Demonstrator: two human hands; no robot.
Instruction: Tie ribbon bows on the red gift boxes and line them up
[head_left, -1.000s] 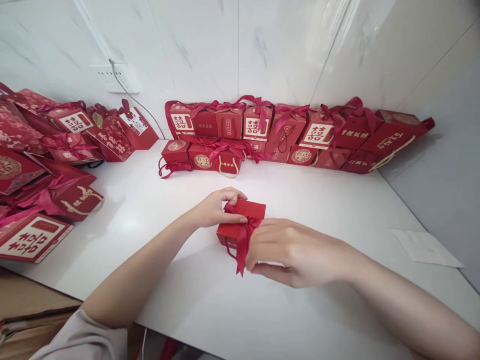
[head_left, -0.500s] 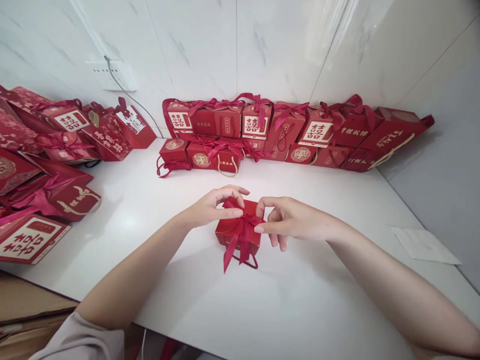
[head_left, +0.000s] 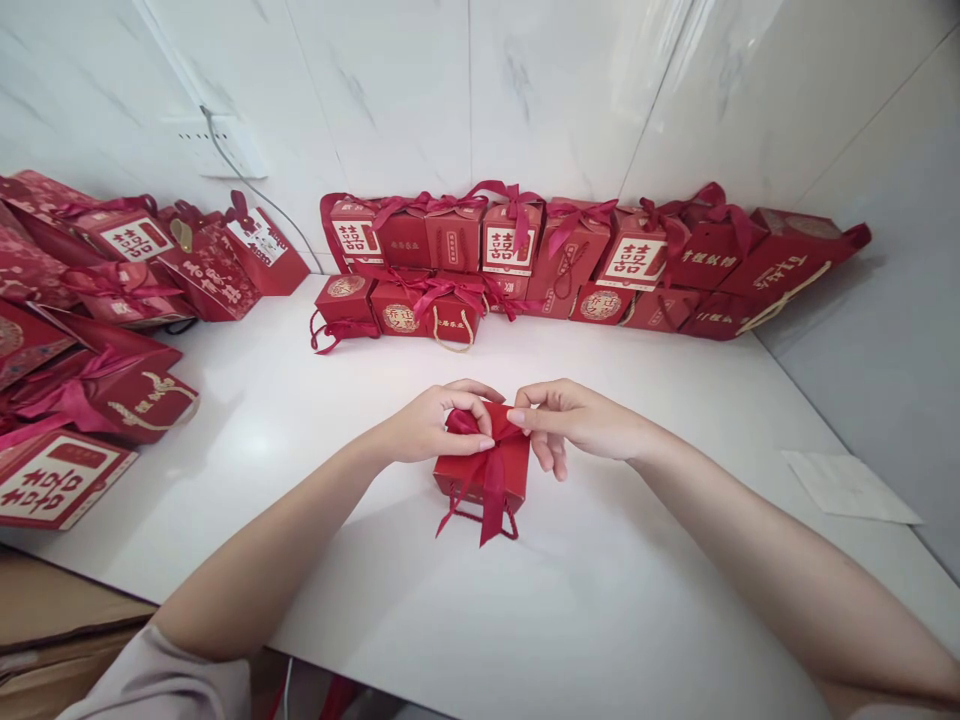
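Observation:
A small red box (head_left: pixel 465 468) with a rope handle rests on the white table, directly in front of me. Dark red ribbon (head_left: pixel 493 495) is tied in a bow on its top, and its two tails hang over the near side. My left hand (head_left: pixel 459 425) pinches the ribbon near the knot from the left, thumb and index finger together. On the right, my right hand (head_left: pixel 551 425) has its thumb and index finger closed on the ribbon's right loop, its other fingers curled beside the box.
Red gift boxes (head_left: pixel 405 243) with ribbons stand in stacked rows along the tiled wall. More red boxes (head_left: pixel 154 400) crowd the table's left side. A white paper sheet (head_left: pixel 847 487) lies at the right. Cardboard (head_left: pixel 60 610) shows at lower left.
Both hands have closed in on the bow. My right hand moved left and up, now pinching the ribbon's loop; my left thumb and finger came together. The ribbon tails shifted.

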